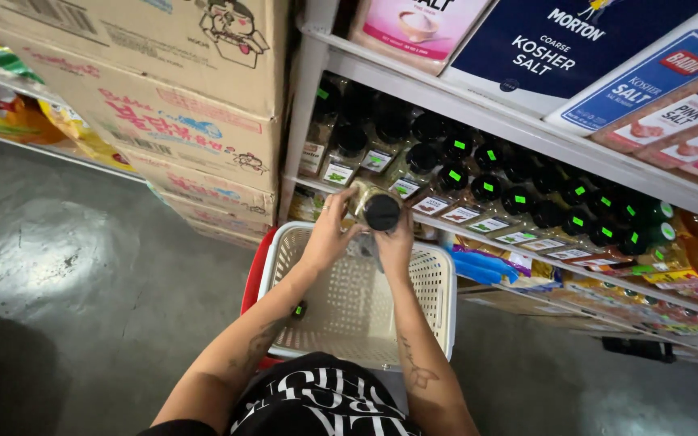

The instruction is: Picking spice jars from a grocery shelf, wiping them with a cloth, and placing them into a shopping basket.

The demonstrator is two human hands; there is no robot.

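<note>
Both my hands hold one spice jar (376, 207) with a black lid, its clear body showing pale contents. My left hand (329, 232) wraps its left side and my right hand (397, 241) cups its right side. The jar hangs just above the far rim of a white perforated plastic basket (438, 282), and in front of a shelf row of similar black-lidded spice jars (486, 190). One small dark jar with a green sticker (298, 309) lies inside the basket at its left wall.
White metal shelving (478, 117) holds salt boxes and pink salt bags above and packets below. Stacked cardboard cartons (179, 105) stand to the left. A red cart edge (252, 278) shows beside the basket. Grey concrete floor (74, 266) lies at left.
</note>
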